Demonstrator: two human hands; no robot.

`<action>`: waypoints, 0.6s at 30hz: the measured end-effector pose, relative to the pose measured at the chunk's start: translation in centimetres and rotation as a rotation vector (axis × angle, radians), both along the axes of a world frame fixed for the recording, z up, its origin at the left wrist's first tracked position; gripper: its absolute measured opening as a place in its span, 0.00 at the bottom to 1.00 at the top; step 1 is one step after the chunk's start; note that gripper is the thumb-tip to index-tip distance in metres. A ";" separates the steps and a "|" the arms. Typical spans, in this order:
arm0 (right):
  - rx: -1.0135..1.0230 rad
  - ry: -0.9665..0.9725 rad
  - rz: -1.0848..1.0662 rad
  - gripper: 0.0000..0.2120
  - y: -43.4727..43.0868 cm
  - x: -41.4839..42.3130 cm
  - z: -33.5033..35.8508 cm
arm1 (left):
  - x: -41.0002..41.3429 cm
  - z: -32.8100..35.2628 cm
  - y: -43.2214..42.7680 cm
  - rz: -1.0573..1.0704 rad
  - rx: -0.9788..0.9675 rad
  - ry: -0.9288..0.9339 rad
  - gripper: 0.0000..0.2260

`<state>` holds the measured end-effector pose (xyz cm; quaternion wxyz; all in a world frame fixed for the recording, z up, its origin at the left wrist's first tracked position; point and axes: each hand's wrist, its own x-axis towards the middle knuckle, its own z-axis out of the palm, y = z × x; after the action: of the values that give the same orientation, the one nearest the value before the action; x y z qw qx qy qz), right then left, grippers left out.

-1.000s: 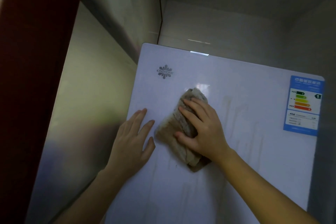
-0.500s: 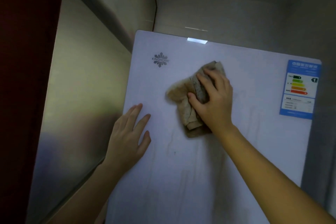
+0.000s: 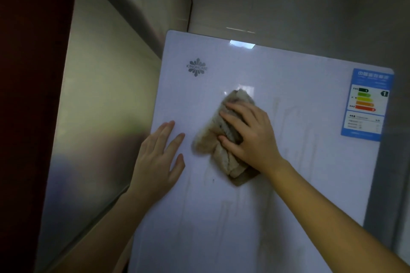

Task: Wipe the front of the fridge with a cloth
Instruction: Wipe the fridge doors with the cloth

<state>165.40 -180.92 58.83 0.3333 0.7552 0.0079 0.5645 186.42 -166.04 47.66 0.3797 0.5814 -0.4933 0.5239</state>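
Down and to the left is where the cloth point(image 3: 208, 139) and the right hand point(image 3: 250, 137) have come since half a second ago, when the cloth's top edge lay about level with the logo point(image 3: 197, 67); now it sits clearly below it. The left hand point(image 3: 155, 157) stays planted where it was.

Most of the view is the fridge front point(image 3: 288, 195), a glossy pale door with faint vertical streaks point(image 3: 306, 131) running down it to the right of the cloth. A brushed metal panel point(image 3: 99, 117) stands along the fridge's left side.

Flat on the door near its left edge, the left hand has its fingers straight and spread and holds nothing. Just beside it, the right hand lies on the cloth with fingers extended and thumb laid across the fabric, pressing it against the door. The beige, folded cloth sits near the middle of the door's upper part, poking out above, left of and below the hand.

A blue energy label point(image 3: 366, 104) is stuck at the upper right corner, well apart from the cloth. A dark speck point(image 3: 213, 180) marks the door just below the cloth.
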 end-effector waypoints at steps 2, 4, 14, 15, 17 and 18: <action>0.069 -0.092 0.009 0.24 -0.3 -0.3 1.1 | 0.0 0.0 0.0 -0.001 -0.004 0.001 0.21; 0.216 -0.265 0.033 0.24 -0.3 -0.4 2.0 | 0.0 0.0 0.1 -0.005 -0.007 -0.002 0.21; -0.087 0.185 0.019 0.25 0.0 0.1 -0.2 | 0.2 -0.4 0.0 -0.047 -0.032 -0.022 0.19; -0.064 0.125 0.020 0.25 -0.1 0.1 0.8 | 0.2 -0.4 0.0 -0.044 -0.030 -0.021 0.20; -0.011 0.012 0.015 0.25 -0.1 0.0 3.2 | 0.2 -0.4 -0.1 -0.040 -0.024 -0.015 0.20; 0.022 -0.031 0.015 0.25 0.0 0.2 4.3 | 0.2 -0.3 0.0 -0.040 -0.022 -0.012 0.20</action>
<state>165.55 -180.88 63.18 0.3210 0.7497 0.0021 0.5787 186.65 -166.09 47.32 0.3935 0.5640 -0.5015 0.5249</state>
